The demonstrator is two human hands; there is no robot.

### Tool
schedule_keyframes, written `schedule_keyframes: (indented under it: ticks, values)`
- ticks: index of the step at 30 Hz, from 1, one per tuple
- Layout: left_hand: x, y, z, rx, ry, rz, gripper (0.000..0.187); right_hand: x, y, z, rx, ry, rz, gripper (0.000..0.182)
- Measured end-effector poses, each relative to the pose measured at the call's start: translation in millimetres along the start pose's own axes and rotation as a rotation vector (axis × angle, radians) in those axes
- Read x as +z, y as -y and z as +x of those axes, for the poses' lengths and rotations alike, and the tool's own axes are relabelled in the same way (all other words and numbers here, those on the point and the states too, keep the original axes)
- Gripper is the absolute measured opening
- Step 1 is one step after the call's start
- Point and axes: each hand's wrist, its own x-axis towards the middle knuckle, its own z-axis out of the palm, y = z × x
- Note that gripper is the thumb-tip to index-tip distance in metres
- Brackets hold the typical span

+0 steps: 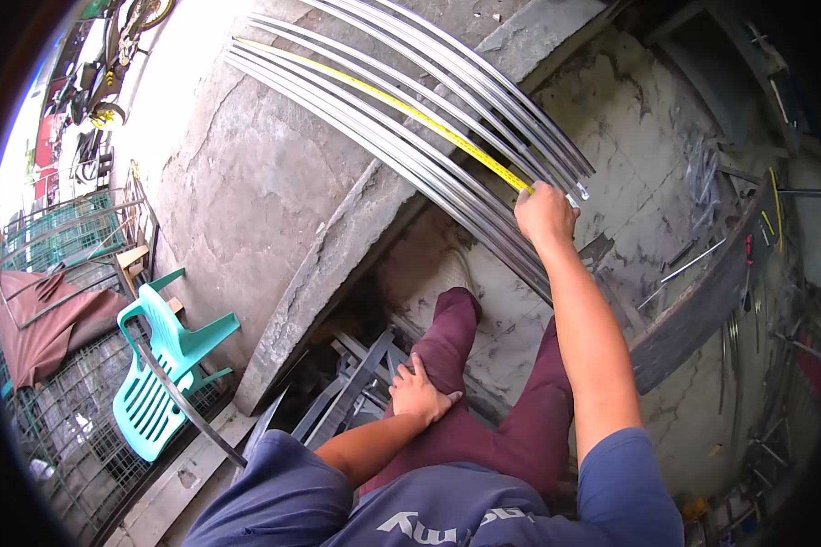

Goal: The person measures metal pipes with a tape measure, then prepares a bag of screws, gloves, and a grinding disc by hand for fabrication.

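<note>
At far left a green plastic chair [169,365] stands beside wire mesh panels [59,232], apart from the work. The left hand [420,394] lies flat on the person's thigh, fingers spread and holding nothing. A bundle of metal rods [401,118] runs from upper left across the concrete floor [246,182] toward the right hand [545,212]. A yellow tape measure [401,108] is already stretched along the rods; the right hand's fingers are closed, pinning the tape's near end at the rod ends. Judged from this, measuring is under way, with no mark or cut visible. The rods appear long, thin, bright and unbent, lying parallel and touching.
</note>
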Motion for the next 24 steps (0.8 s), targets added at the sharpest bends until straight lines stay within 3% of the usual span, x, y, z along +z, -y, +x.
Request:
schedule_keyframes:
  ticks: [14,24]
  values:
    - [7,-8,4,-0.028,-0.063,0.008,0.135,32,-17,-13,0.07,0.046,0.014,0.04]
    - [17,-7,6,-0.012,-0.117,-0.009,0.133,26,-68,-31,0.059,0.057,0.017,0.045]
